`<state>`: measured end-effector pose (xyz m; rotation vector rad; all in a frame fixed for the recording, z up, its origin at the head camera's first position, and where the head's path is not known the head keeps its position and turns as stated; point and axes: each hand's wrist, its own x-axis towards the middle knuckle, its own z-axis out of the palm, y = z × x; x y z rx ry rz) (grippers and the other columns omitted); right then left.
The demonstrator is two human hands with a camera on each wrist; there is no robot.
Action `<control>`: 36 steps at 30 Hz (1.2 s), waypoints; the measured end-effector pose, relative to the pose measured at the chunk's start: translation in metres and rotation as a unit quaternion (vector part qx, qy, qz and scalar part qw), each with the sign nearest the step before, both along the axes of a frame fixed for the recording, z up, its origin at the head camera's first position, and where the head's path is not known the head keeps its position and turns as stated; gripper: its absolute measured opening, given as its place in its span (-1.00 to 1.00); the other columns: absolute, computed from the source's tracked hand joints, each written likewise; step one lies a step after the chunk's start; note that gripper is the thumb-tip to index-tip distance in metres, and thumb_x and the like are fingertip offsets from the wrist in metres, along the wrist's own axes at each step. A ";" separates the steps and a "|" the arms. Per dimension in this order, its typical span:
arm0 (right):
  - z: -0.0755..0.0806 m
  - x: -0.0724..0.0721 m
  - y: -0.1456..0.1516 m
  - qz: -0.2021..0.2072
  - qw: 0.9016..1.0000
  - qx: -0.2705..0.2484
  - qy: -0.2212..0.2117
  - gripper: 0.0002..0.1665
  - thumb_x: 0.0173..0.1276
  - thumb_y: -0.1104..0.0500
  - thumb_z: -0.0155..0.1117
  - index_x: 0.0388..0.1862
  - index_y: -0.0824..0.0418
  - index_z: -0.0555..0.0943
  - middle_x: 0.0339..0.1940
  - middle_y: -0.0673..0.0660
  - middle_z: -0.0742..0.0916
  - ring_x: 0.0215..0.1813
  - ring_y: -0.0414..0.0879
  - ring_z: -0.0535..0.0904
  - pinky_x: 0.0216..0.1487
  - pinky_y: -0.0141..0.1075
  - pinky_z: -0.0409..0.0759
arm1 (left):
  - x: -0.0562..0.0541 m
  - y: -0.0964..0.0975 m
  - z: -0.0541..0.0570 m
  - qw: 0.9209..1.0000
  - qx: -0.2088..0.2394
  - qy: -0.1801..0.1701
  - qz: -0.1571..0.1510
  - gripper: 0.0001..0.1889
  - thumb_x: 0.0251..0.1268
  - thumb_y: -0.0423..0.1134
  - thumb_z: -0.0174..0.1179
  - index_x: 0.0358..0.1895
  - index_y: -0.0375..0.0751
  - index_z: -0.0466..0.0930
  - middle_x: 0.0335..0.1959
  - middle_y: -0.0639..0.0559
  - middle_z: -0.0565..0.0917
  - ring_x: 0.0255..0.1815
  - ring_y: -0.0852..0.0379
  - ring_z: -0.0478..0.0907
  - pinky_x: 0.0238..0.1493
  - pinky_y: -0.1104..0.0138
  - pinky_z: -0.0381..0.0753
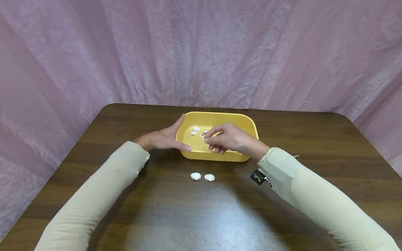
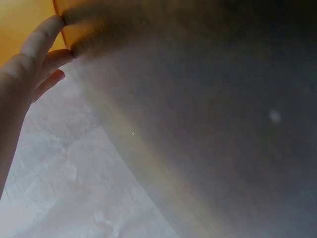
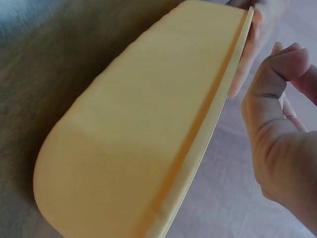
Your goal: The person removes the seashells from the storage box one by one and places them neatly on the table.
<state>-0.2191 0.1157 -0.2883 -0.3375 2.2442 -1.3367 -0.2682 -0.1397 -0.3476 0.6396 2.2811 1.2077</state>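
Note:
A yellow plastic tub (image 1: 216, 157) stands toward the back of the table. My left hand (image 1: 166, 137) spreads along its left end, thumb over the front corner and fingers straight against the side. In the left wrist view, fingertips (image 2: 63, 53) touch the tub's outer wall. Over the tub is my right hand (image 1: 227, 138), its thumb and index finger bent close together beside a small shell (image 1: 202, 135). I cannot tell whether they pinch a shell. White seashells (image 1: 196, 129) lie on the tub floor to the left. In the right wrist view, the curled right fingers (image 3: 270, 89) appear beyond the tub's rim.
Two white ribbed seashells, a left one (image 1: 195, 176) and a right one (image 1: 209, 177), lie side by side on the brown wooden table (image 1: 188, 216) before the tub. A pink curtain (image 1: 201, 52) hangs behind. A small black tag (image 1: 258, 177) dangles at the right cuff.

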 end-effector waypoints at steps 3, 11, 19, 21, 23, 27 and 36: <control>-0.001 -0.006 -0.002 0.002 1.000 0.000 0.006 -0.72 0.44 0.24 0.27 0.03 0.39 0.62 -0.39 0.21 0.72 -0.50 -0.17 0.53 -0.45 -0.39 0.57 | 0.000 0.000 0.001 1.000 -0.004 0.002 0.001 0.39 0.11 -0.07 0.49 0.56 0.03 -0.67 0.61 -0.15 -0.20 0.48 -0.02 0.09 0.54 0.07 -0.07; -0.005 -0.022 -0.009 -0.009 1.000 0.015 0.007 -0.71 0.44 0.21 0.29 0.03 0.36 0.63 -0.37 0.19 0.71 -0.48 -0.18 0.53 -0.40 -0.35 0.58 | 0.000 0.001 0.000 1.000 -0.003 -0.002 0.003 0.38 0.12 -0.07 0.49 0.56 0.04 -0.68 0.62 -0.15 -0.22 0.48 -0.02 0.10 0.54 0.06 -0.07; -0.014 -0.035 -0.013 -0.020 0.999 0.027 0.003 -0.74 0.45 0.21 0.29 0.01 0.34 0.65 -0.31 0.23 0.72 -0.46 -0.15 0.56 -0.33 -0.30 0.64 | 0.001 0.003 0.002 1.000 -0.005 -0.006 0.003 0.38 0.14 -0.09 0.48 0.55 0.04 -0.70 0.62 -0.17 -0.22 0.47 -0.02 0.13 0.54 0.07 -0.07; -0.016 -0.037 -0.014 -0.020 0.999 0.031 0.003 -0.72 0.45 0.21 0.28 0.04 0.36 0.65 -0.29 0.26 0.72 -0.45 -0.15 0.57 -0.29 -0.27 0.65 | 0.001 0.003 0.003 1.000 -0.003 -0.009 0.002 0.38 0.14 -0.09 0.48 0.55 0.05 -0.71 0.61 -0.18 -0.19 0.45 -0.03 0.18 0.54 0.07 -0.06; -0.018 -0.039 -0.016 -0.022 0.999 0.033 0.003 -0.71 0.46 0.22 0.27 0.05 0.37 0.64 -0.27 0.28 0.72 -0.46 -0.17 0.56 -0.26 -0.25 0.66 | 0.000 0.003 0.003 1.000 -0.003 -0.010 0.002 0.38 0.15 -0.09 0.47 0.55 0.06 -0.71 0.61 -0.18 -0.17 0.43 -0.03 0.20 0.54 0.06 -0.05; -0.024 -0.044 -0.019 -0.021 0.999 0.031 0.007 -0.71 0.45 0.23 0.28 0.04 0.39 0.64 -0.34 0.26 0.72 -0.49 -0.20 0.54 -0.33 -0.31 0.63 | 0.001 0.003 0.003 1.000 -0.002 -0.012 0.001 0.38 0.15 -0.07 0.47 0.55 0.07 -0.71 0.60 -0.18 -0.12 0.40 -0.04 0.24 0.54 0.05 -0.05; -0.030 -0.048 -0.031 -0.023 0.999 0.043 0.014 -0.75 0.43 0.25 0.29 0.00 0.39 0.66 -0.45 0.20 0.68 -0.55 -0.19 0.49 -0.43 -0.37 0.55 | 0.001 0.004 0.003 1.000 0.008 -0.011 -0.005 0.37 0.16 -0.11 0.46 0.54 0.05 -0.72 0.55 -0.22 0.04 0.34 -0.04 0.34 0.53 0.07 -0.03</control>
